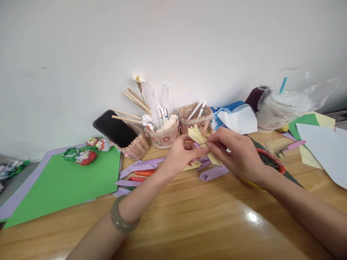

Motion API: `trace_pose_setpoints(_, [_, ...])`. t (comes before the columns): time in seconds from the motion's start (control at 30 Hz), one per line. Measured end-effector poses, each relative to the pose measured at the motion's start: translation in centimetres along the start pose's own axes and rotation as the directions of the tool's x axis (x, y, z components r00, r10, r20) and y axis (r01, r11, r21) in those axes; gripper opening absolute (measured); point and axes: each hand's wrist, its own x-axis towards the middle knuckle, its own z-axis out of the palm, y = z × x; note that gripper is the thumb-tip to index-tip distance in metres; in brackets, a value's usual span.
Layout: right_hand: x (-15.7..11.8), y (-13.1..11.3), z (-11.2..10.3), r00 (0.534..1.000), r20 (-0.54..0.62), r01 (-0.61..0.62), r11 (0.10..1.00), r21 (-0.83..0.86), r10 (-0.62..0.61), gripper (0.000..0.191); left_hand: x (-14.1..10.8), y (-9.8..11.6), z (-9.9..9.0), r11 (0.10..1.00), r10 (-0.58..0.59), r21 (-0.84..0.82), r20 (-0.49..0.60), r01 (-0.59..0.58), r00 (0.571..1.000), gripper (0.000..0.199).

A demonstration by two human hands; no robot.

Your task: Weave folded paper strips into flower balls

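Head view: over the brown wooden table (184,220), towards its far edge, the left hand (180,155) and right hand (238,151) pinch a pale-yellow, fan-pleated paper piece (195,135); uneven pulling could tear it, a loosened pinch spring its folds open.

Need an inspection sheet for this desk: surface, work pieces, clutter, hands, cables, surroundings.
Surface: wooden table, light glaring off it at right.
Work pieces: folded yellow paper in the hands; folded purple strips lying nearby.
Clutter: phone propped in the leftmost basket; green sheet at left; cup with blue straw and white sheet at right.
Hands: left hand pinches the yellow paper; right hand fingertips meet it, grip partly hidden.
Cables: nothing seen.
Surroundings: pale wall behind, faintly scuffed.
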Motion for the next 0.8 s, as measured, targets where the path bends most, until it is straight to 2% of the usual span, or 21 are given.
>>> trace_pose_setpoints(0.07, [-0.1,0.1,0.1,0.999,0.004,0.037,0.999,-0.015,-0.037,0.012,0.0,0.0,-0.1,0.998,0.002,0.056,0.033,-0.004,0.999,0.031])
trace_pose_setpoints(0.17, [-0.1,0.2,0.1,0.999,0.016,0.045,0.998,-0.041,-0.045,0.011,-0.3,0.3,-0.1,1.0,-0.018,-0.016,0.068,0.019,0.998,0.027])
trace_pose_setpoints(0.3, [0.0,0.2,0.0,0.998,0.051,0.037,0.994,-0.098,-0.032,0.013,-0.5,0.7,0.0,0.979,0.006,-0.204,-0.006,-0.007,1.0,0.011])
trace_pose_setpoints(0.37, [0.0,0.2,0.0,0.997,0.078,0.02,0.993,-0.117,-0.011,0.014,-0.4,0.7,0.0,0.972,0.024,-0.232,-0.022,-0.028,0.999,0.011])
trace_pose_setpoints(0.47, [0.0,0.1,0.1,0.994,0.108,-0.004,0.989,-0.149,0.02,0.015,-0.3,0.4,0.2,0.985,0.045,-0.163,-0.045,-0.052,0.998,0.01])
trace_pose_setpoints(0.6, [0.0,0.1,0.3,0.984,0.161,-0.047,0.986,-0.162,0.073,0.014,-0.3,0.0,0.4,0.995,0.082,-0.055,-0.068,-0.086,0.994,0.038])
trace_pose_setpoints(0.67, [0.0,0.1,0.3,0.972,0.191,-0.116,0.986,-0.118,0.137,0.014,-0.2,-0.1,0.3,0.993,0.116,0.016,-0.087,-0.115,0.989,0.047])
trace_pose_setpoints(0.73, [0.1,-0.1,0.2,0.946,0.23,-0.225,0.973,-0.042,0.229,0.015,-0.1,-0.3,0.1,0.981,0.167,0.115,-0.079,-0.158,0.983,0.039])
trace_pose_setpoints(0.8, [0.4,-0.2,0.0,0.906,0.285,-0.339,0.94,0.048,0.312,0.015,0.0,-0.4,0.0,0.949,0.254,0.212,-0.075,-0.234,0.964,0.023])
